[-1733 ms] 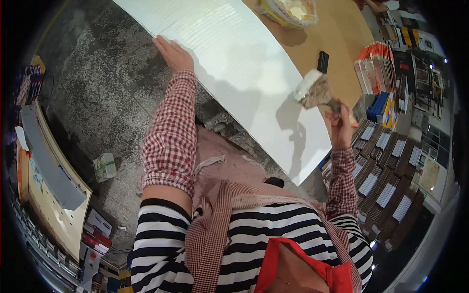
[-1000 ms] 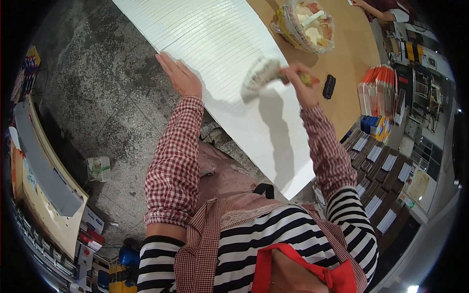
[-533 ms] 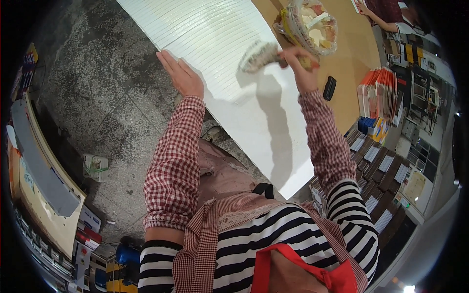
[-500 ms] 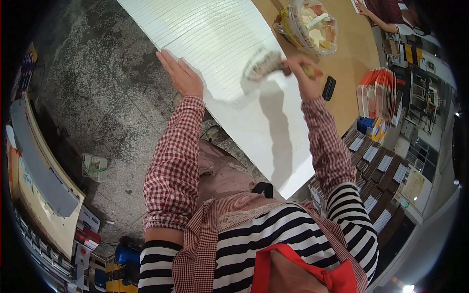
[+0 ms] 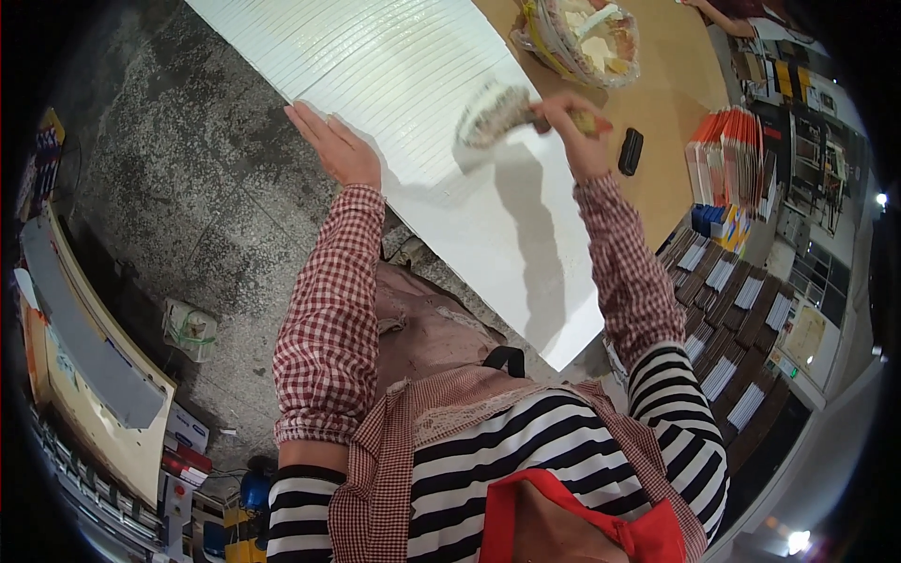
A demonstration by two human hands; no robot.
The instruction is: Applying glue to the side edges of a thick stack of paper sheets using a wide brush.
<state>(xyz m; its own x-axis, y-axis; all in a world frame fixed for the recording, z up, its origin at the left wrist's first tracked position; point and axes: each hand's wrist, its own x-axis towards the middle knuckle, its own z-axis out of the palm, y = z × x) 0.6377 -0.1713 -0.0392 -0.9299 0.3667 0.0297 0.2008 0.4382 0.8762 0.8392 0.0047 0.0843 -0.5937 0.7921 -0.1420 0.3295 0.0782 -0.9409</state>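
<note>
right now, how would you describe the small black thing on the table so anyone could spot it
Start at the big white ribbed sheet covering the brown table. Just past its right edge, beside the right hand holding a wide pale brush, lies a small flat black rectangular object. It is the only dark item on the bare tabletop.

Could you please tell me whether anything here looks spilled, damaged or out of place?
Nothing stands out. The white sheet lies flat on the table under the left hand, the right hand holds the brush on it, and the bowl sits upright.
</note>
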